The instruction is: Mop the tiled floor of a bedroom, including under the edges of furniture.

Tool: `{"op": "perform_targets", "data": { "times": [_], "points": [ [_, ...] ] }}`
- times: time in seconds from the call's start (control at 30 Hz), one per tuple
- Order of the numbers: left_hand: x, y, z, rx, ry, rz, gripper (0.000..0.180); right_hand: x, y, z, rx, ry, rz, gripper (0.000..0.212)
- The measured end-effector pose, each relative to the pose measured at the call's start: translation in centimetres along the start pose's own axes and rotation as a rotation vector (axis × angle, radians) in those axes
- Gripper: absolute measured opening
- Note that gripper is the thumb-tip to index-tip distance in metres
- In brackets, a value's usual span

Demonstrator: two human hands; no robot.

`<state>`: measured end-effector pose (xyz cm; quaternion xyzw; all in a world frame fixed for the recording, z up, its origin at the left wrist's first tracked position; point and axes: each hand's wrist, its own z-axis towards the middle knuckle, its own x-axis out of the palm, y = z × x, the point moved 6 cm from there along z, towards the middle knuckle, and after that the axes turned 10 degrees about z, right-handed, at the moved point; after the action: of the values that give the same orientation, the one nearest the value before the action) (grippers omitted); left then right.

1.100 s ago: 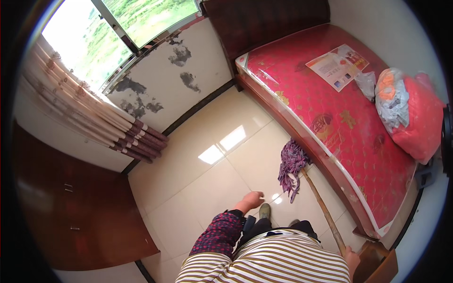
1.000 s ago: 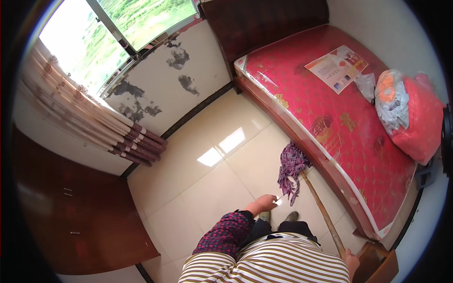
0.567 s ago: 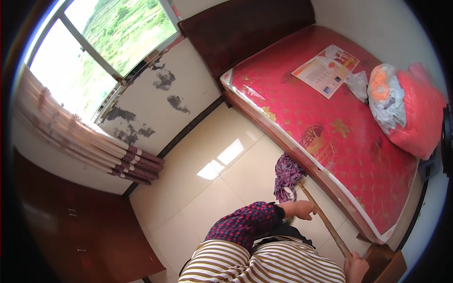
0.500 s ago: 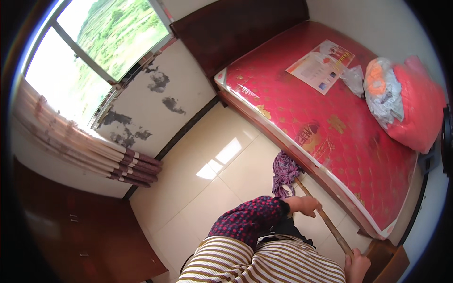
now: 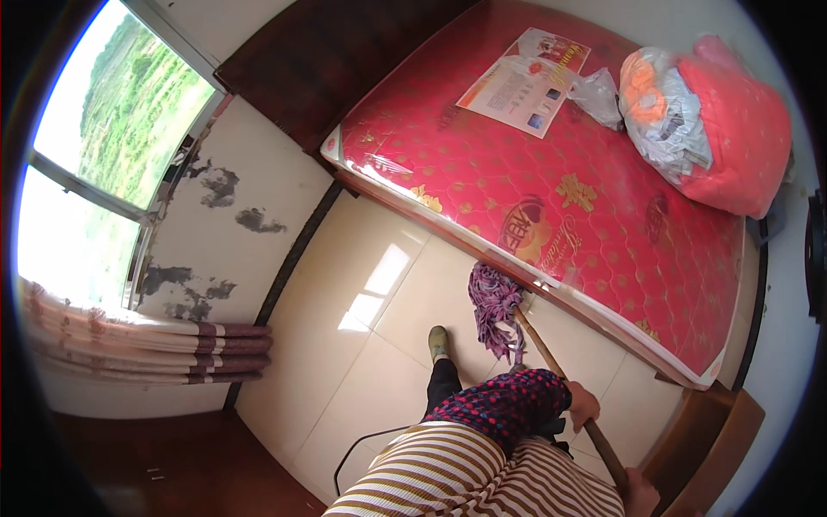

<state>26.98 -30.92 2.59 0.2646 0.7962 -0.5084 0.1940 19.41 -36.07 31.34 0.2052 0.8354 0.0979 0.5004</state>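
Both my hands are on the wooden handle of a mop [image 5: 538, 339]. My left hand [image 5: 583, 403], below a dark sleeve cover with pink dots, is wrapped round the middle of the handle. Lower down, my right hand [image 5: 639, 493] closes round the handle's upper end, partly cut off by the lower edge. The purple, stringy mop head [image 5: 494, 302] lies on the tiled floor [image 5: 388, 302], against the bed's wooden side rail [image 5: 448, 233]. Part of its strands hangs toward my feet.
A bed with a red, plastic-covered mattress [image 5: 482, 181] fills the right, bearing a printed sheet [image 5: 517, 99] and a stuffed red bag [image 5: 736, 129]. Brown wooden furniture [image 5: 706, 444] stands at lower right, a dark cabinet [image 5: 164, 457] at lower left. Curtains [image 5: 215, 353] hang below the window.
The view has turned, so bed and window sit further left. My left forearm has swung to the right with the mop. A green shoe and dark trouser leg have come into view.
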Motion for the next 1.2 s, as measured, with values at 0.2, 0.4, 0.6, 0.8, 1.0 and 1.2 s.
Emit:
{"op": "perform_targets", "data": {
  "times": [0.2,0.4,0.6,0.8,1.0,1.2],
  "points": [
    [2.2,2.9,-1.6,0.106,-0.132,-0.125,0.035,1.7,2.5,0.5,-0.112,-0.083,-0.178,0.016],
    [0.9,5.9,-6.1,0.019,-0.5,-0.158,0.034,3.7,4.0,2.7,-0.323,-0.052,-0.397,0.023],
    [-0.4,15.4,-12.9,-0.196,-0.566,-0.093,0.034,8.3,6.6,11.0,-0.346,0.067,-0.531,0.031],
    [-0.4,27.3,-25.0,-0.571,-0.668,0.061,0.025,14.7,18.1,20.6,-0.667,-0.071,-0.326,0.035],
    [1.0,35.5,-39.7,-0.944,-0.863,0.037,0.02,23.1,31.5,28.0,-0.698,0.038,-0.28,0.042],
    [1.8,36.9,-44.5,-1.134,-0.789,0.004,0.029,28.5,35.4,31.2,-0.662,0.16,-0.289,0.043]
  ]
}}
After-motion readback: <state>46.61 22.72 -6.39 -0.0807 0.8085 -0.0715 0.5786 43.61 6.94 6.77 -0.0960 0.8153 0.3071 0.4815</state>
